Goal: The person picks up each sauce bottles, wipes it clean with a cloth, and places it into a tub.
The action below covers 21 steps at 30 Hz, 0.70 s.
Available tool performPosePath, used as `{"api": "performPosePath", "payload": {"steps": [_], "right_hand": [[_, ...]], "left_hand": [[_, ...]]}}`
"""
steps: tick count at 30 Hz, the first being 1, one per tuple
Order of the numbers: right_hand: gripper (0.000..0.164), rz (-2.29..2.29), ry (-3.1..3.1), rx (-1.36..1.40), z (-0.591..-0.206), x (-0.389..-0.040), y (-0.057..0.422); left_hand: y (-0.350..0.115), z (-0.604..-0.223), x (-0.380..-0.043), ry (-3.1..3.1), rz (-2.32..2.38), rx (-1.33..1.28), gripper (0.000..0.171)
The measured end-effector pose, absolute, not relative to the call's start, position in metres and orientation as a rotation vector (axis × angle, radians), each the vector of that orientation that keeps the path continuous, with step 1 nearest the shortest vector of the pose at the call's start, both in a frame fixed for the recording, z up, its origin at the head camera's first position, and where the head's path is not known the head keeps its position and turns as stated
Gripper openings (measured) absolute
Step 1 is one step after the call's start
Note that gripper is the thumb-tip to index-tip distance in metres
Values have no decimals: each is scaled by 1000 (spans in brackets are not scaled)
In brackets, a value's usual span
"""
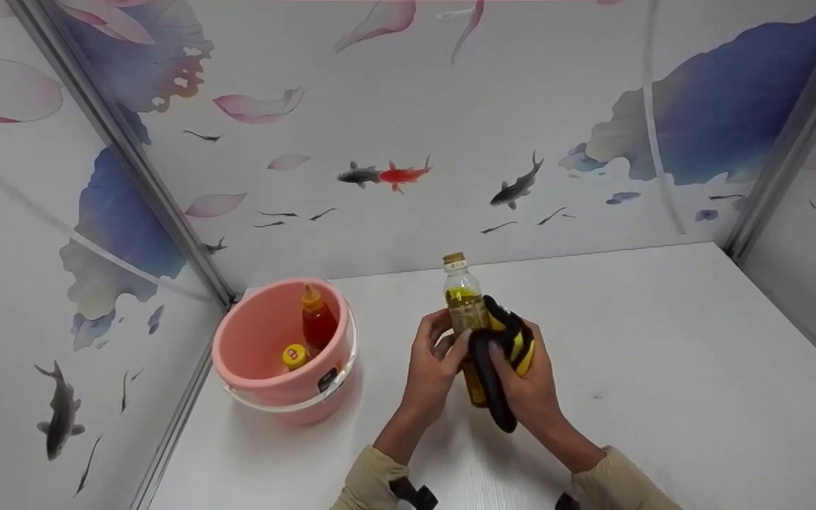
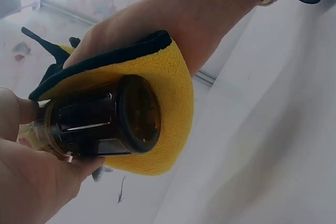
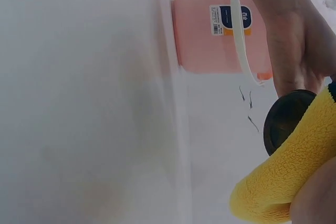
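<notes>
A clear bottle of yellow-green oil (image 1: 466,301) with a gold cap is held up in front of me, slightly tilted. My left hand (image 1: 436,361) grips it around its middle from the left side. On the other side my right hand (image 1: 530,382) holds a yellow cloth with black edging (image 1: 499,368) against the bottle. The left wrist view shows the bottle's dark base (image 2: 139,114), with the cloth (image 2: 173,103) wrapped partly around it. In the right wrist view, the cloth (image 3: 283,177) covers part of the bottle's base (image 3: 286,116).
To the left stands a pink bucket (image 1: 252,386) with a white handle (image 1: 287,409). Inside it are a red sauce bottle (image 1: 319,326) and a yellow-capped container (image 1: 295,355). Patterned wall panels (image 1: 408,92) enclose the white table (image 1: 649,340) at the back and sides.
</notes>
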State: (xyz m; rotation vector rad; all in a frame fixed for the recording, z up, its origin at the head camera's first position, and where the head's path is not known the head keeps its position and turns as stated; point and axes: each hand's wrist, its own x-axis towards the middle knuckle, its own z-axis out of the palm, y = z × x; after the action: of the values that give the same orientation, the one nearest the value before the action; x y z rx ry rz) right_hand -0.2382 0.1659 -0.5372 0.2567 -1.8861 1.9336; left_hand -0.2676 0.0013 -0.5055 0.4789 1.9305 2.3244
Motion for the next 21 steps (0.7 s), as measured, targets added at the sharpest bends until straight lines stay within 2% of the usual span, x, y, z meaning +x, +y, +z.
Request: {"api": "performPosePath", "payload": {"steps": [5, 13, 21], "right_hand": [[46, 1958, -1860, 235, -538, -239, 167], [44, 1919, -1872, 196, -537, -240, 171], [44, 1905, -1822, 218, -530, -241, 176]], "left_hand": [[2, -507, -267, 1884, 2291, 522, 53], [7, -507, -262, 2068, 2121, 548, 60], [6, -511, -264, 2066, 2078, 625, 48]]}}
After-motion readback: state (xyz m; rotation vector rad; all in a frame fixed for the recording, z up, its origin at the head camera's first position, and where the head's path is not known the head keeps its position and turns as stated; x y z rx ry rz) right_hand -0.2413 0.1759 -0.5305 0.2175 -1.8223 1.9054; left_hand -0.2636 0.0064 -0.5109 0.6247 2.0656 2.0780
